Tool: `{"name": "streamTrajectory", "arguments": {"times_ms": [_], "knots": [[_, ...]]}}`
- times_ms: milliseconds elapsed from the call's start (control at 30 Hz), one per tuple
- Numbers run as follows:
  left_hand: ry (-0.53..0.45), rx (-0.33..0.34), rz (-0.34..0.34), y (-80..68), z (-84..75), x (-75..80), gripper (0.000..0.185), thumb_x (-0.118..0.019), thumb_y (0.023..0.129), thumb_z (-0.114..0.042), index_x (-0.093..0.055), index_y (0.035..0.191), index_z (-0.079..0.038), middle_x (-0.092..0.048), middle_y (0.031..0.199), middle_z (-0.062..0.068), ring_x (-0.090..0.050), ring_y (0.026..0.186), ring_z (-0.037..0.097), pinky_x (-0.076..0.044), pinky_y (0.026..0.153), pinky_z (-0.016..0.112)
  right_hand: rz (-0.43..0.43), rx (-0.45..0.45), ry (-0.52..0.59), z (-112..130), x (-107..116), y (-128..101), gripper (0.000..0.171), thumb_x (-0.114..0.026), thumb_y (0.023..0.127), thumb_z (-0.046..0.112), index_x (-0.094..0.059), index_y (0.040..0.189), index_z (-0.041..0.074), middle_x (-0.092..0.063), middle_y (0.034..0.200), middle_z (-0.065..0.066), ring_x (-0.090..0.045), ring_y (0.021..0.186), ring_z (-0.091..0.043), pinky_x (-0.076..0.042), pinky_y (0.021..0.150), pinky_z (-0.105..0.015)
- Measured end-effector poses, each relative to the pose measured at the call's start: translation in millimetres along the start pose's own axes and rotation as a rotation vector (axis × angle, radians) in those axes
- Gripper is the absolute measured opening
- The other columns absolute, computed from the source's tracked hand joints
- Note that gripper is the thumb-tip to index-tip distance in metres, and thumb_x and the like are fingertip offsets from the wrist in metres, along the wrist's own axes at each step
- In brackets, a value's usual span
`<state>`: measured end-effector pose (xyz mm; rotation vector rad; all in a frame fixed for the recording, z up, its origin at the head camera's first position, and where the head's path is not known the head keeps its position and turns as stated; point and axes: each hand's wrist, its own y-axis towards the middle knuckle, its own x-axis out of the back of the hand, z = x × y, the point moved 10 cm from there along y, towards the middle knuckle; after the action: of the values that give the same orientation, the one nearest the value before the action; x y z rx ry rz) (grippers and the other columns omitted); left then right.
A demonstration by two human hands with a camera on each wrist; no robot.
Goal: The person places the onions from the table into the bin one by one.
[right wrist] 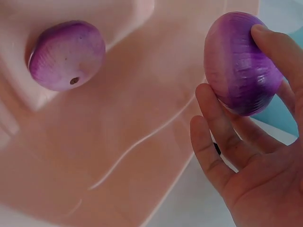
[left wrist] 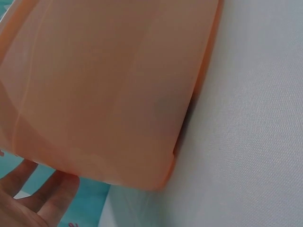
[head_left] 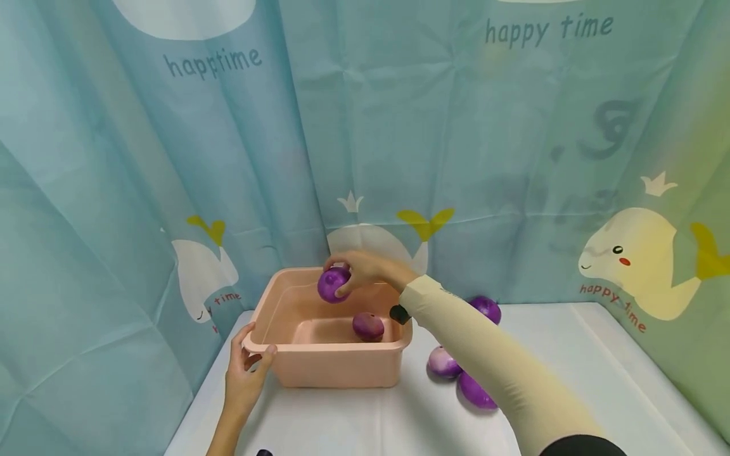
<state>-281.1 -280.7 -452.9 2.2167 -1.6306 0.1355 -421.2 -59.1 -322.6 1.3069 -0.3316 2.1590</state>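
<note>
Around us hangs a pale teal curtain [head_left: 365, 126] printed with cartoon whales and the words "happy time", and under it lies a white bench [head_left: 570, 380]. On the bench, toward ten o'clock from its middle, we see a pink plastic basin [head_left: 336, 364] — our left hand [head_left: 242, 373] grips its near-left corner, the thumb hooked over the rim and the fingers below it. Our right hand [head_left: 365, 269] hovers over the basin's far side, grasping a purple onion [head_left: 333, 283] between the thumb and curled fingers; the right wrist view shows the fingertips [right wrist: 213, 137] wrapped round it, above the basin's inside. A second onion [head_left: 367, 325] lies on the basin floor, at about four o'clock from the held one. Three more purple onions rest on the bench at three o'clock of the basin — one at the back [head_left: 486, 309], a paler one [head_left: 443, 363] and one just beside it [head_left: 474, 389], partly hidden by our sleeve [head_left: 490, 361].
</note>
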Motion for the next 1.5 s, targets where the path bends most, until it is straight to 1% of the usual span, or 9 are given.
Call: {"name": "streamTrajectory", "arguments": {"times_ms": [300,400,600,733,967,1100,1300,1400,1500], "knots": [[0.013,-0.015,-0.003,0.6,-0.7,-2.5,0.066,-0.067,0.101,-0.024,-0.032,0.158,-0.023,-0.042,0.156,0.019,-0.054,0.105,0.002,-0.052,0.081,0.015,0.043,-0.047,-0.037,-5.0,-12.7,1.5,0.050,-0.085,0.086,0.026,-0.063,0.131,0.023,-0.064,0.112,-0.004,-0.058,0.101,-0.019,-0.050,0.086,-0.029],[0.019,-0.013,-0.004,0.7,-1.0,-3.0,0.066,-0.067,0.101,-0.024,-0.032,0.158,-0.024,-0.043,0.156,0.019,-0.055,0.108,0.006,-0.052,0.081,0.015,0.048,-0.055,-0.052,-6.4,-15.6,1.6,0.051,-0.085,0.087,0.028,-0.062,0.132,0.024,-0.063,0.112,-0.004,-0.058,0.101,-0.018,-0.050,0.086,-0.029],[0.017,-0.013,0.006,1.3,-1.2,-4.2,0.068,-0.067,0.101,-0.026,-0.030,0.158,-0.025,-0.039,0.158,0.018,-0.055,0.119,0.029,-0.050,0.083,0.014,0.099,-0.088,0.041,-10.4,-22.0,-0.2,0.071,-0.083,0.088,0.027,-0.048,0.150,0.018,-0.059,0.137,-0.013,-0.058,0.123,-0.030,-0.051,0.098,-0.038],[0.011,-0.014,0.007,2.0,-0.1,-4.1,0.068,-0.067,0.101,-0.026,-0.030,0.158,-0.025,-0.038,0.159,0.018,-0.054,0.121,0.034,-0.049,0.083,0.013,0.121,-0.099,0.068,-10.7,-22.7,-2.4,0.079,-0.083,0.089,0.026,-0.042,0.155,0.018,-0.050,0.151,-0.013,-0.052,0.135,-0.036,-0.049,0.104,-0.045],[0.021,-0.021,-0.002,3.3,0.3,-2.9,0.067,-0.066,0.102,-0.026,-0.030,0.158,-0.023,-0.036,0.160,0.018,-0.053,0.121,0.031,-0.049,0.083,0.012,0.125,-0.076,0.074,-6.1,-18.4,-9.5,0.078,-0.082,0.089,0.026,-0.042,0.156,0.017,-0.047,0.154,-0.013,-0.052,0.135,-0.034,-0.049,0.105,-0.046],[0.027,-0.022,-0.005,3.7,0.5,-2.3,0.066,-0.066,0.102,-0.026,-0.031,0.158,-0.023,-0.036,0.160,0.016,-0.052,0.119,0.023,-0.048,0.084,0.012,0.110,-0.042,0.074,-2.9,-9.2,-19.4,0.075,-0.081,0.090,0.025,-0.044,0.154,0.014,-0.050,0.152,-0.015,-0.054,0.134,-0.035,-0.050,0.103,-0.045],[0.033,-0.018,-0.008,2.5,2.0,-1.7,0.066,-0.066,0.102,-0.025,-0.031,0.158,-0.024,-0.038,0.159,0.016,-0.052,0.110,0.002,-0.050,0.084,0.013,0.083,-0.017,0.122,-5.4,11.9,-44.9,0.069,-0.080,0.091,0.019,-0.047,0.151,0.009,-0.050,0.149,-0.023,-0.061,0.122,-0.039,-0.055,0.095,-0.037],[0.035,-0.025,-0.015,2.1,1.3,-0.8,0.066,-0.066,0.102,-0.025,-0.031,0.158,-0.023,-0.038,0.159,0.016,-0.051,0.109,-0.001,-0.049,0.084,0.012,0.075,-0.021,0.166,-10.5,20.9,-60.2,0.069,-0.079,0.092,0.018,-0.046,0.152,0.008,-0.050,0.148,-0.025,-0.065,0.114,-0.038,-0.056,0.093,-0.038],[0.042,-0.030,-0.026,1.7,0.4,0.7,0.067,-0.067,0.101,-0.025,-0.031,0.158,-0.022,-0.038,0.159,0.017,-0.052,0.109,0.000,-0.049,0.083,0.011,0.054,-0.015,0.184,-17.2,29.2,-75.8,0.069,-0.079,0.092,0.018,-0.047,0.152,0.009,-0.050,0.149,-0.023,-0.064,0.116,-0.038,-0.056,0.093,-0.042]]}}
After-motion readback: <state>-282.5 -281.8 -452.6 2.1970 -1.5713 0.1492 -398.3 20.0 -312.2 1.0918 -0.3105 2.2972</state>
